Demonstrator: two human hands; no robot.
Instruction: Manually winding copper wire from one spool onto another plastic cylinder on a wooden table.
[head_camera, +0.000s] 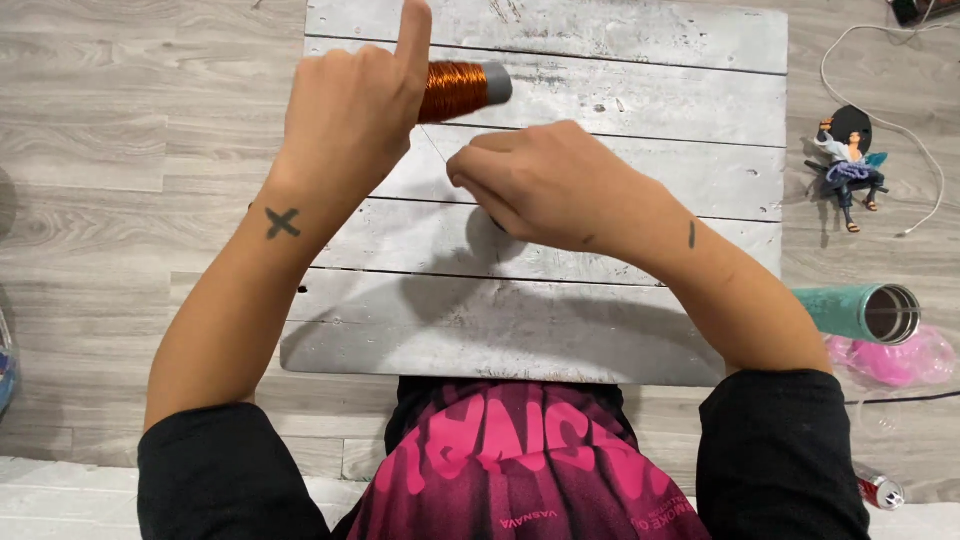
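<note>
Head view, items as seen: copper wire spool (462, 89), grey-capped, lying sideways above the grey plank board (620, 330), gripped in your left hand (350, 115); fingers wrapped round it, index finger raised straight, wrist bent inward. Thin wire strand (432, 150) running down to your right hand (540, 180); fingertips pinched together on it, knuckles up, forearm angled across the board. Small figurine (848, 165) and teal tumbler (862, 312) lie well apart on the floor at right.

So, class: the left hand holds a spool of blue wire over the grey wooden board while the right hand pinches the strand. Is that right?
Not quite. The head view shows the wire on the grey-ended spool is copper-orange, not blue. The left hand does hold it over the grey wooden board, and the right hand pinches the thin strand.
</note>
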